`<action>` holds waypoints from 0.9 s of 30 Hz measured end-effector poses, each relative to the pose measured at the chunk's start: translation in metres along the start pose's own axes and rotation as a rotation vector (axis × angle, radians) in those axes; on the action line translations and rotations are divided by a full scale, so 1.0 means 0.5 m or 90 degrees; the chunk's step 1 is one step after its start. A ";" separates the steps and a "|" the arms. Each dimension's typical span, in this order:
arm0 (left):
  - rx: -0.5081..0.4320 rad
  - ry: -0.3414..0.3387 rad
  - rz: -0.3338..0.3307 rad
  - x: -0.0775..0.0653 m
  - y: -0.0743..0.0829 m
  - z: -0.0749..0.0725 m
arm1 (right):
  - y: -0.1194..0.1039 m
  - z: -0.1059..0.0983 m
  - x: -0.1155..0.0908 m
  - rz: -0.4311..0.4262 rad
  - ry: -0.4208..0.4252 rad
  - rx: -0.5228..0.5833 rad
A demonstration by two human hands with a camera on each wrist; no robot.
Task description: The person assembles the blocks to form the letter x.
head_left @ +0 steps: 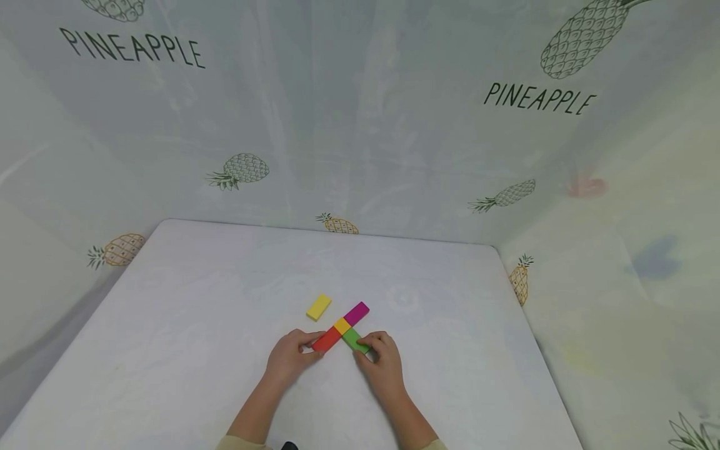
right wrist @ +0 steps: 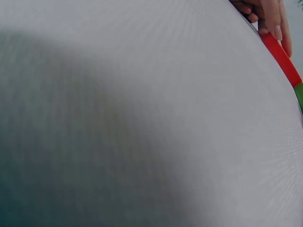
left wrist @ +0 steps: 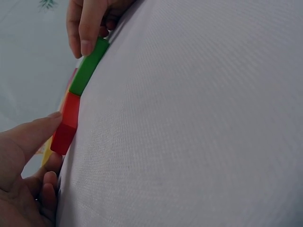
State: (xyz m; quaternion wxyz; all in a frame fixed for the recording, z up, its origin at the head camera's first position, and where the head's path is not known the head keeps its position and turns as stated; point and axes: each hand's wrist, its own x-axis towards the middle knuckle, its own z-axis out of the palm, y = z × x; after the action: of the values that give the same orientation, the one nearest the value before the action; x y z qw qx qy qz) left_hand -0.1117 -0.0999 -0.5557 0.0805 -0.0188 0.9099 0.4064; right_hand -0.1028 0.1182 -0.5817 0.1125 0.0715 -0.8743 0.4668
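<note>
My left hand pinches the outer end of a red block between thumb and fingers. With my right hand I pinch a green block near its outer end. Both blocks lie on the white table and meet a small orange-yellow block at their inner ends. Beyond it a purple block continues the line of the red one. In the left wrist view the red block and green block stand end to end. The right wrist view catches the left hand at the red block.
A loose yellow block lies on the table just behind the red one, apart from the joined blocks. White cloth printed with pineapples hangs behind the table and along its sides.
</note>
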 end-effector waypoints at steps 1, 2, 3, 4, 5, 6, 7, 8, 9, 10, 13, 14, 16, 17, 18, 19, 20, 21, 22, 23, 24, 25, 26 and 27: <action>-0.001 0.001 -0.001 0.000 0.001 0.000 | 0.000 0.000 0.000 -0.002 0.001 0.000; -0.001 0.001 -0.002 0.000 0.002 0.000 | 0.000 0.000 0.000 -0.004 0.001 0.000; -0.001 0.003 -0.004 -0.001 0.002 0.000 | 0.000 -0.001 0.000 -0.007 0.002 0.000; -0.001 0.004 -0.002 -0.001 0.003 0.000 | 0.000 -0.001 0.000 -0.009 0.002 -0.001; -0.001 0.005 0.000 -0.001 0.003 0.000 | 0.001 -0.001 0.000 -0.011 0.002 0.000; 0.000 0.006 0.003 -0.001 0.004 -0.001 | 0.001 -0.001 0.000 -0.013 0.002 -0.001; 0.000 0.007 0.004 -0.002 0.004 -0.001 | 0.001 -0.001 0.000 -0.014 0.002 -0.002; 0.001 0.007 0.006 -0.002 0.005 -0.001 | 0.001 -0.001 0.000 -0.014 0.002 -0.003; 0.002 0.007 0.009 -0.002 0.005 -0.002 | 0.001 -0.001 0.000 -0.014 0.002 -0.004; 0.002 0.006 0.013 -0.002 0.005 -0.002 | 0.002 -0.002 0.000 -0.014 0.002 -0.005; 0.004 0.004 0.014 -0.002 0.005 -0.002 | 0.002 -0.002 0.000 -0.015 0.002 -0.005; 0.005 0.003 0.014 -0.002 0.005 -0.002 | 0.002 -0.002 0.000 -0.016 0.002 -0.004; 0.007 0.002 0.013 -0.001 0.005 -0.002 | 0.003 -0.003 0.000 -0.018 0.003 -0.002; 0.008 0.002 0.013 -0.001 0.005 -0.002 | 0.003 -0.003 0.000 -0.018 0.004 -0.001; 0.008 0.001 0.011 0.000 0.006 -0.002 | 0.003 -0.003 0.000 -0.020 0.004 -0.001; 0.006 0.001 0.010 0.000 0.006 -0.001 | 0.003 -0.002 0.000 -0.022 0.005 -0.002; 0.004 0.000 0.008 0.000 0.007 -0.002 | 0.003 -0.002 0.000 -0.023 0.006 -0.002; 0.001 0.000 0.007 0.000 0.007 -0.002 | 0.003 -0.002 0.000 -0.024 0.007 -0.002; -0.002 -0.001 0.004 -0.001 0.007 -0.002 | 0.003 -0.002 0.000 -0.024 0.006 -0.003; -0.008 0.000 0.003 -0.001 0.007 -0.003 | 0.003 -0.002 0.000 -0.023 0.006 -0.002; -0.015 0.000 0.000 0.000 0.008 -0.004 | 0.002 -0.002 0.000 -0.021 0.006 -0.002; -0.024 0.000 -0.005 0.000 0.008 -0.005 | 0.001 -0.002 0.000 -0.018 0.006 -0.001; -0.033 0.001 -0.009 0.000 0.008 -0.006 | -0.001 -0.002 -0.001 -0.013 0.003 0.001; -0.044 0.003 -0.014 0.000 0.007 -0.008 | -0.002 -0.002 -0.002 -0.009 0.001 0.002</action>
State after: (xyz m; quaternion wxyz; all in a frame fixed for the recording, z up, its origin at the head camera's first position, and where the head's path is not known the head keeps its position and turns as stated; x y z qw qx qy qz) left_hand -0.1126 -0.1003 -0.5505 0.0823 -0.0327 0.8951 0.4370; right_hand -0.1015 0.1184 -0.5803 0.1164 0.0775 -0.8727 0.4677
